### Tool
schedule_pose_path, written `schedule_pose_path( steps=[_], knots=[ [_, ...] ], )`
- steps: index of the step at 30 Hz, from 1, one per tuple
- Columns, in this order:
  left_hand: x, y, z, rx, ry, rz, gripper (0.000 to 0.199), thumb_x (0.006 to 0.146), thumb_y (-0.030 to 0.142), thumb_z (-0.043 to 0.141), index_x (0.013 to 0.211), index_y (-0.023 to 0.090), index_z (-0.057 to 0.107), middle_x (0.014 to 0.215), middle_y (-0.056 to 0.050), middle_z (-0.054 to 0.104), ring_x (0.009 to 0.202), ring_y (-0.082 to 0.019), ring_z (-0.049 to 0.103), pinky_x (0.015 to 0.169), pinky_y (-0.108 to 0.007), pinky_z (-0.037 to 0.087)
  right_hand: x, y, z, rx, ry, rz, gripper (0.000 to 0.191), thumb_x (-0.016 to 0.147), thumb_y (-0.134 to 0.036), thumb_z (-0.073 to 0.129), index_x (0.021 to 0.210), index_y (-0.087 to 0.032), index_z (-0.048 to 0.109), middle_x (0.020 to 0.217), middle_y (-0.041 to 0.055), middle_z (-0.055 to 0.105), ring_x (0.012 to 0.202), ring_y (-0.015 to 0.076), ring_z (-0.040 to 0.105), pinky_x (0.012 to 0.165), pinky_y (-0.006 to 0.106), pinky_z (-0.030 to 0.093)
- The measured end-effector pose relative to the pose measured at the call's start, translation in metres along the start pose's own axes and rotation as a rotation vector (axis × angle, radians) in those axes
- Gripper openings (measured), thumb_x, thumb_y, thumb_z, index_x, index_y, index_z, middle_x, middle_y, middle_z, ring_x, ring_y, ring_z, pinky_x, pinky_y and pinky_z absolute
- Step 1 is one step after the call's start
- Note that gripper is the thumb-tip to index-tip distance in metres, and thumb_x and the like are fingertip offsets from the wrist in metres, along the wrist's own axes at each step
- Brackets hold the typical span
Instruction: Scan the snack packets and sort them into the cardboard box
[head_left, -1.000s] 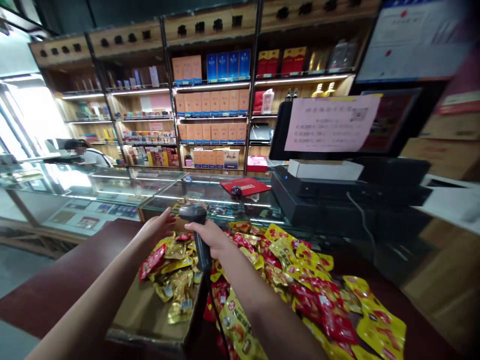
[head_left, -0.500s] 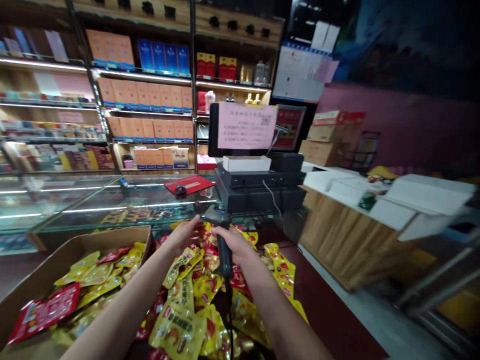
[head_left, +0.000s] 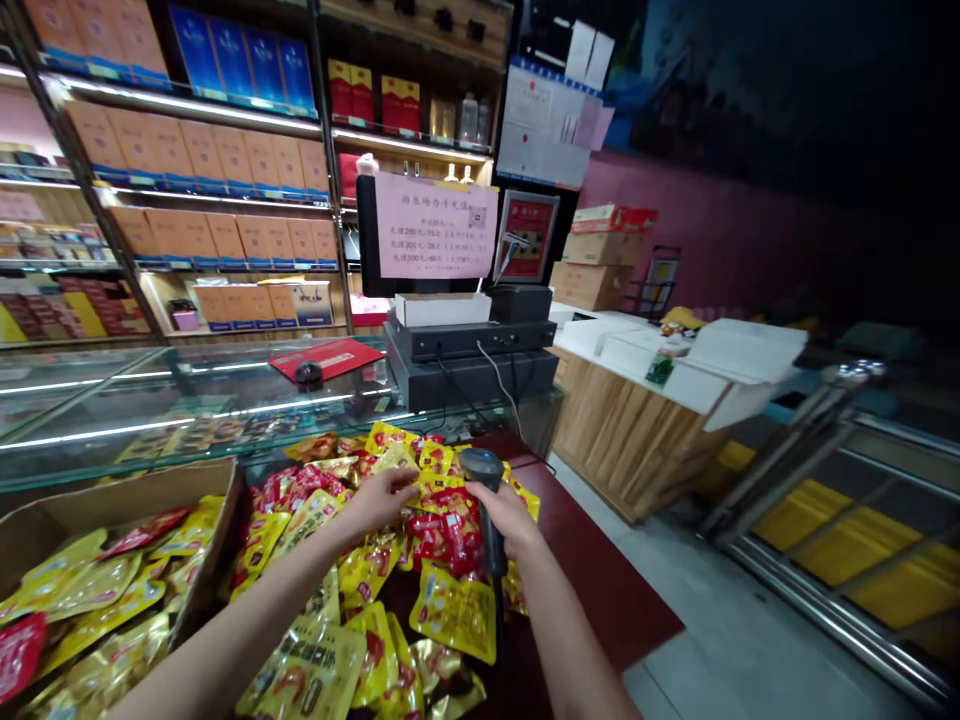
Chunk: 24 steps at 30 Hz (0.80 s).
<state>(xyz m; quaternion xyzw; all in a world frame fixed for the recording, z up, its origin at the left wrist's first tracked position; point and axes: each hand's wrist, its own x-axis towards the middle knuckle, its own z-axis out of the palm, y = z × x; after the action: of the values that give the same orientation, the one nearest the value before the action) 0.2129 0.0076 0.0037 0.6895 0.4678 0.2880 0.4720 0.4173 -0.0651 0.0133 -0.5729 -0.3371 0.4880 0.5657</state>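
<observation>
In my right hand (head_left: 510,515) is a black handheld barcode scanner (head_left: 491,510); its head points forward and its cable hangs down from the handle. My left hand (head_left: 384,497) is over a heap of snack packets (head_left: 450,605), its fingers loosely bent and apart, with nothing seen in them. Whether its fingertips touch the packets below is hard to tell. Yellow, gold and red packets lie loosely in the heap, several of them between my forearms. At the left stands an open cardboard box (head_left: 217,510) with similar yellow and red packets inside.
Behind the heap is a glass display counter (head_left: 225,390) with a red mat (head_left: 337,357) and a black mouse (head_left: 307,372). A monitor with a pink notice (head_left: 435,230) stands beyond. The dark red tabletop (head_left: 592,590) ends at the right, near a metal railing (head_left: 795,500).
The view has swung to the right. My right hand has carried the scanner rightward, away from my left hand, and the gap between them is wider. Red packets between them now show more.
</observation>
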Motion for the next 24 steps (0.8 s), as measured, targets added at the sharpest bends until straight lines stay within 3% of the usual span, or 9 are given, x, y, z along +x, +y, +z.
schedule_pose_path(
  steps=[3, 6, 10, 13, 19, 24],
  knots=[
    [-0.007, 0.004, 0.004, 0.167, 0.066, 0.091, 0.046, 0.068, 0.047, 0.066, 0.105, 0.019, 0.069, 0.108, -0.01, 0.066, 0.098, -0.026, 0.059, 0.087, -0.032, 0.04, -0.005, 0.007, 0.001, -0.035, 0.06, 0.02, 0.035, 0.059, -0.035, 0.072, 0.087, -0.015, 0.069, 0.073, 0.0022, 0.07, 0.076, 0.0217, 0.063, 0.069, 0.03, 0.046],
    [-0.017, 0.013, 0.015, 0.368, 0.142, 0.157, 0.039, 0.068, 0.05, 0.065, 0.092, 0.019, 0.071, 0.093, -0.01, 0.066, 0.084, -0.024, 0.059, 0.078, -0.031, 0.04, -0.01, 0.01, 0.004, 0.003, 0.084, 0.009, 0.036, 0.059, -0.035, 0.072, 0.09, -0.016, 0.069, 0.078, 0.0019, 0.07, 0.077, 0.0202, 0.062, 0.068, 0.028, 0.046],
    [-0.029, 0.02, 0.033, 0.439, -0.07, 0.175, 0.034, 0.074, 0.051, 0.057, 0.083, 0.021, 0.071, 0.074, -0.006, 0.065, 0.066, -0.019, 0.056, 0.063, -0.027, 0.037, -0.018, 0.01, 0.008, 0.112, 0.064, 0.045, 0.035, 0.06, -0.035, 0.073, 0.087, -0.015, 0.067, 0.067, -0.0008, 0.066, 0.064, 0.0165, 0.06, 0.062, 0.026, 0.045],
    [-0.033, 0.021, 0.038, 0.454, -0.09, 0.18, 0.039, 0.077, 0.053, 0.053, 0.086, 0.02, 0.071, 0.075, -0.006, 0.066, 0.065, -0.018, 0.056, 0.061, -0.026, 0.036, -0.025, 0.005, 0.012, 0.253, -0.001, 0.091, 0.037, 0.059, -0.035, 0.074, 0.089, -0.015, 0.065, 0.066, -0.0007, 0.065, 0.061, 0.0168, 0.061, 0.06, 0.027, 0.046],
    [-0.024, 0.028, 0.026, 0.195, -0.094, -0.014, 0.052, 0.072, 0.059, 0.057, 0.1, 0.017, 0.071, 0.075, -0.002, 0.07, 0.066, -0.018, 0.059, 0.058, -0.023, 0.038, -0.035, -0.013, 0.018, 0.47, 0.005, 0.191, 0.03, 0.06, -0.03, 0.073, 0.085, -0.016, 0.064, 0.07, 0.0037, 0.067, 0.063, 0.0184, 0.064, 0.056, 0.028, 0.05],
    [-0.023, 0.045, 0.01, -0.12, -0.177, -0.085, 0.05, 0.066, 0.051, 0.069, 0.101, 0.015, 0.071, 0.092, -0.004, 0.071, 0.074, -0.016, 0.061, 0.064, -0.022, 0.043, -0.039, -0.02, 0.03, 0.648, -0.069, 0.15, 0.026, 0.064, -0.03, 0.069, 0.087, -0.017, 0.065, 0.099, 0.0088, 0.069, 0.098, 0.0249, 0.063, 0.068, 0.031, 0.054]
  ],
)
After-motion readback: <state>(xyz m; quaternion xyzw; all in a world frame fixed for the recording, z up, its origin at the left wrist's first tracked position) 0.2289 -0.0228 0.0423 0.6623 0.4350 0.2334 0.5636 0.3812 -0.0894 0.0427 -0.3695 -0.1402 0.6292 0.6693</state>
